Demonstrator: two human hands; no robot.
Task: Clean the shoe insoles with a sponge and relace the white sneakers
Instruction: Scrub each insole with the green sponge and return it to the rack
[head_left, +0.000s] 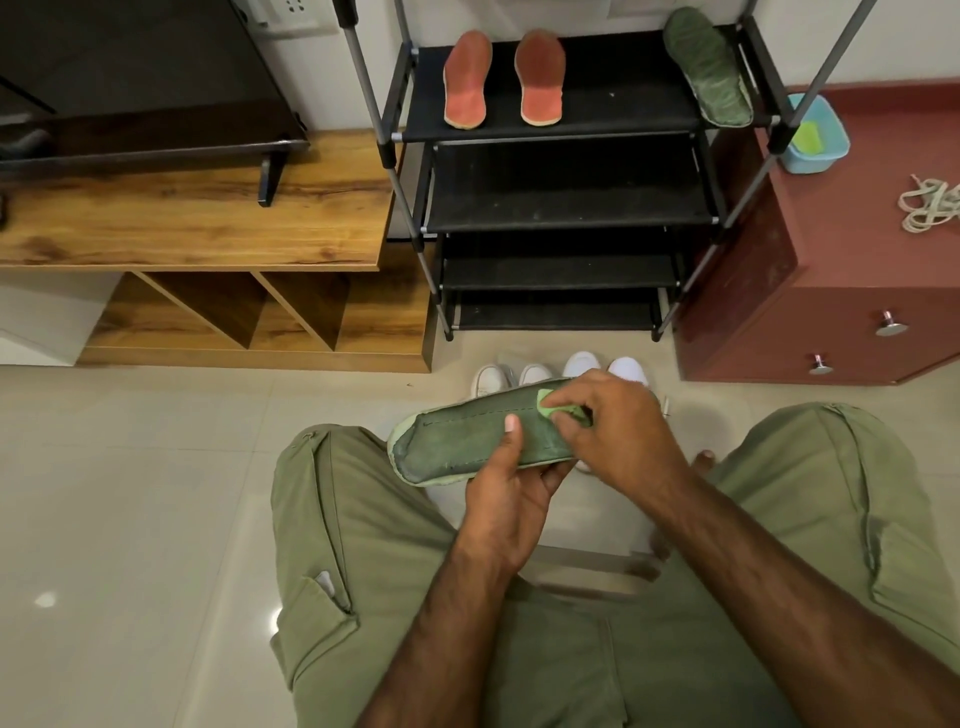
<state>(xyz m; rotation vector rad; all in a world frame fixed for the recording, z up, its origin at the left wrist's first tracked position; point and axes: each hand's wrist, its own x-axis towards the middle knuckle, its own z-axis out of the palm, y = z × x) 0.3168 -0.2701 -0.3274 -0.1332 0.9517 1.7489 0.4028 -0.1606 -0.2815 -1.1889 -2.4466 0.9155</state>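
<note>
**Lap in green trousers, insole under the sponge**

Trousers (363, 545) of olive green fill the bottom of the view, knees apart, with both forearms reaching out over them. The left hand (511, 488) holds a green insole (457, 441) from below, above the gap between the knees. Its thumb lies flat across the upper face and its fingers curl under the near edge, so the insole is pinched between them. The insole lies roughly level, with its rounded end pointing left.

The right hand (618, 426) covers the insole's right end. Its fingers are bunched together around a small light green sponge (550, 402) and press it onto the insole's far edge.

Beneath the hands, on the tiled floor (130, 467), the toes of white sneakers (582, 364) show in a row just in front of a black shoe rack (571, 182).

On the rack's top shelf, two orange insoles (467, 78) lie side by side near the left edge. A second green insole (706, 67) rests at the right edge, tilted.

To the right of the rack stands a maroon cabinet (831, 260). A blue tub (815, 135) sits near the back left corner of its top, and pale laces (930, 202) lie in a loose heap at the right.
</note>
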